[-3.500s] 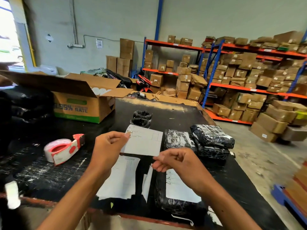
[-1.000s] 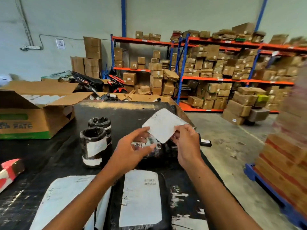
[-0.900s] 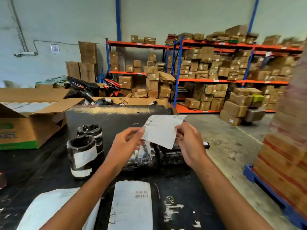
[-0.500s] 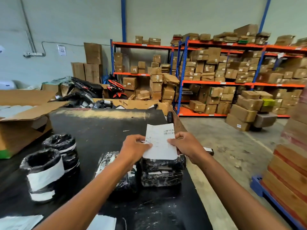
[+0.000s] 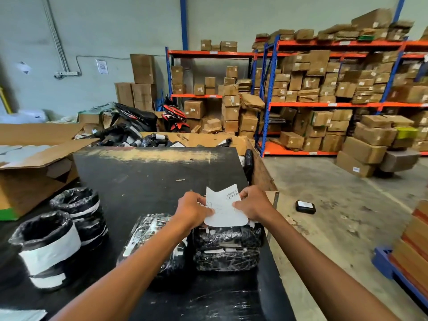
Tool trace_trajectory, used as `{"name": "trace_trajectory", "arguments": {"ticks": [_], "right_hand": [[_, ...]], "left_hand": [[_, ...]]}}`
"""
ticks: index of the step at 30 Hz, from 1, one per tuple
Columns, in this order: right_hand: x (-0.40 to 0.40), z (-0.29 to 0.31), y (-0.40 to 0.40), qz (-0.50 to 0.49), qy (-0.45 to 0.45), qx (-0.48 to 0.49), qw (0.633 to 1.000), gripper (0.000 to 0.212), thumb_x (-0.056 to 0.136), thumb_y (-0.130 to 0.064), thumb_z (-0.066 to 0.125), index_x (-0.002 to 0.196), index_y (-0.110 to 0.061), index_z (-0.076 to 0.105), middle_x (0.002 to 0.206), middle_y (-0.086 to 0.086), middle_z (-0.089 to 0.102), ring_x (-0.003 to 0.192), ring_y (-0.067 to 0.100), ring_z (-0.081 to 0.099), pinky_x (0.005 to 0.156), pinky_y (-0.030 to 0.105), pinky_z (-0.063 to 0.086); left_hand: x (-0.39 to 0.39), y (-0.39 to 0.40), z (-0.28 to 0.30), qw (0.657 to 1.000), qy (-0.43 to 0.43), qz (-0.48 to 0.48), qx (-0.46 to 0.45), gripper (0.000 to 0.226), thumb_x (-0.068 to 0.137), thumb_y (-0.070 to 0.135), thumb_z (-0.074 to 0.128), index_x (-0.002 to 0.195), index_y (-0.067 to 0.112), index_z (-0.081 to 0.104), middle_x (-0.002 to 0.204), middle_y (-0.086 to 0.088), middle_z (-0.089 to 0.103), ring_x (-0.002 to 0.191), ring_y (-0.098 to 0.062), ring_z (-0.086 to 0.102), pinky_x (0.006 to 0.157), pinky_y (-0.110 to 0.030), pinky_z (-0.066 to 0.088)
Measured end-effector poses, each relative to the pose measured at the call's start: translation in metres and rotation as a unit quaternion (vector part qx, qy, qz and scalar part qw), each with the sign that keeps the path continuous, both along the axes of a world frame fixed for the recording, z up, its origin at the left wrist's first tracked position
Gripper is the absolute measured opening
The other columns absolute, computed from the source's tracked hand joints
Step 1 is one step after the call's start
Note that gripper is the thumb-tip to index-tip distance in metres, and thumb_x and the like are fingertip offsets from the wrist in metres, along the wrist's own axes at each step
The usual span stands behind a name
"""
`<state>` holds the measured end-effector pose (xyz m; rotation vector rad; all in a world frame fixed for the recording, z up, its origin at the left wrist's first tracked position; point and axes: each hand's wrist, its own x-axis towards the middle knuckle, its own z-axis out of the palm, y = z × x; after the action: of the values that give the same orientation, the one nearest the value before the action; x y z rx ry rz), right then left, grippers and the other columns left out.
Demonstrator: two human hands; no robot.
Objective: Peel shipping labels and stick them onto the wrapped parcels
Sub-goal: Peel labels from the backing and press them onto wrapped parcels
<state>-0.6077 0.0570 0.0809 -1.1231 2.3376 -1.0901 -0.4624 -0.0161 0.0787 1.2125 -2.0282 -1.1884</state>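
The shipping label (image 5: 224, 208) sits between the two hands: the left hand (image 5: 194, 210) pinches its left edge and the right hand (image 5: 253, 203) pinches its right edge, both closed on the paper. Its lower, rounded edge rests on or just above the top of the wrapped parcel (image 5: 228, 237) directly below the hands, while its upper edge curls up and away (whether the sheet is already stuck down cannot be told). That parcel lies on a second one (image 5: 226, 259), and another wrapped parcel (image 5: 154, 239) lies just left of the left wrist. The stack stands close to the right edge of the black table (image 5: 150, 179); beyond the right hand the top drops off to the concrete floor (image 5: 335, 205). Ahead of the hands the table is bare up to its far edge. Well left of the left arm stand two wrapped cylinders (image 5: 58, 237). The label's print is too small to read, and the fingertips under it are hidden.
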Motion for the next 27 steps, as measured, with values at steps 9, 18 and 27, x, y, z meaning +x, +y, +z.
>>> {"name": "trace_trajectory", "arguments": {"ticks": [9,18,27], "right_hand": [[-0.002,0.000,-0.002,-0.007,0.075,0.083,0.994,0.024,0.080,-0.017,0.070,0.093,-0.009,0.052,0.107,0.013,0.059,0.096,0.027,0.057,0.069,0.027,0.038],[0.013,0.012,0.008,0.065,0.332,0.152,0.929,0.034,0.093,-0.029,0.053,0.123,-0.012,0.053,0.129,0.011,0.053,0.117,0.032,0.053,0.085,0.036,0.042],[0.017,-0.023,-0.041,0.235,0.234,0.163,0.929,0.058,0.100,-0.050,0.022,0.151,-0.024,0.019,0.162,0.004,0.010,0.149,0.024,0.005,0.120,0.041,0.003]], "left_hand": [[-0.011,-0.006,0.007,0.993,-0.106,-0.036,-0.019,0.030,0.078,0.005,0.076,0.068,0.004,0.047,0.095,-0.020,0.062,0.045,-0.022,0.061,0.040,-0.032,0.056],[0.027,-0.004,-0.004,0.958,-0.255,-0.076,-0.109,0.055,0.081,0.056,0.062,0.110,0.011,0.051,0.100,-0.002,0.051,0.090,-0.021,0.052,0.075,-0.030,0.042],[0.027,-0.004,-0.025,0.992,-0.095,-0.072,0.045,0.064,0.086,0.045,0.063,0.126,0.001,0.041,0.116,-0.022,0.056,0.043,-0.015,0.063,0.047,-0.030,0.058]]}}
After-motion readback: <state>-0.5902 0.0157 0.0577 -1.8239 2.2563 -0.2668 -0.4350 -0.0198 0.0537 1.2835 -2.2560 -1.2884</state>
